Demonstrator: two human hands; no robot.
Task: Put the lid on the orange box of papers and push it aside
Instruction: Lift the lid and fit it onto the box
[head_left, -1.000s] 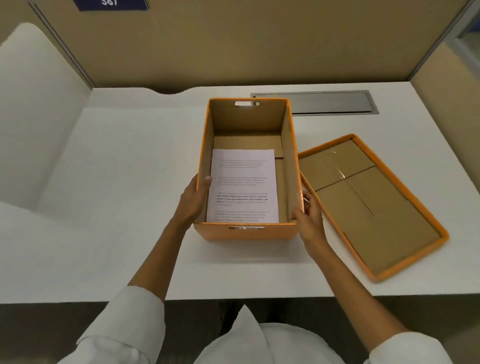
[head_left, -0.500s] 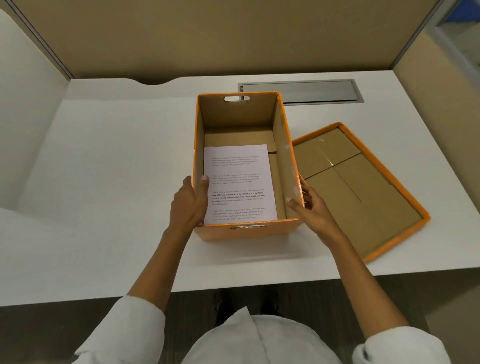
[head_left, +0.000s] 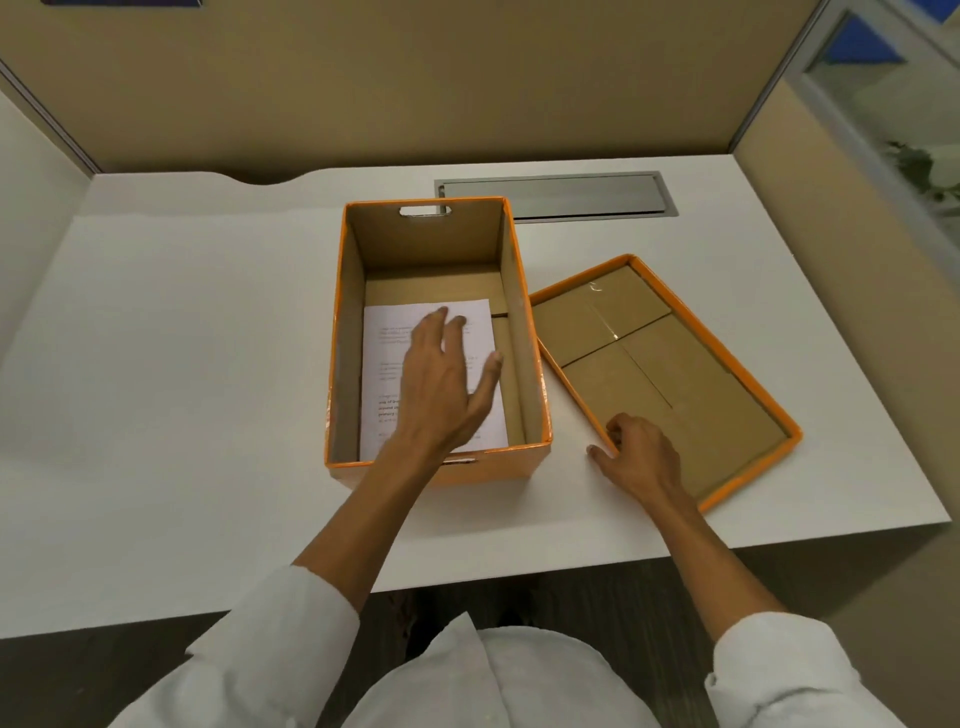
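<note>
The orange box (head_left: 439, 338) sits in the middle of the white desk (head_left: 182, 338), open at the top. A sheet of paper (head_left: 384, 374) lies flat on its floor. The lid (head_left: 670, 374) is not on yet. It lies upside down on the desk just to the right of the box, turned a bit crooked, with its brown inside showing.

The left hand (head_left: 447, 379) reaches over the box with its fingers spread wide. It holds nothing. I cannot tell if it touches the paper or floats above it. The right hand (head_left: 636, 457) is at the near left corner of the lid, with its fingers curled over the orange rim. It looks like a light pinch, and the lid looks flat on the desk.

Here is what could go wrong, I think. The lid is big and held at only one corner, so it could sag or slip out when it goes up. It also has to be flipped over first. If the left hand is inside the box when the lid comes across, the lid will bump it. The lid is crooked too, so a corner could catch on the box rim and sit tilted. A silver plate (head_left: 556, 195) is set in the desk just behind the box.
</note>
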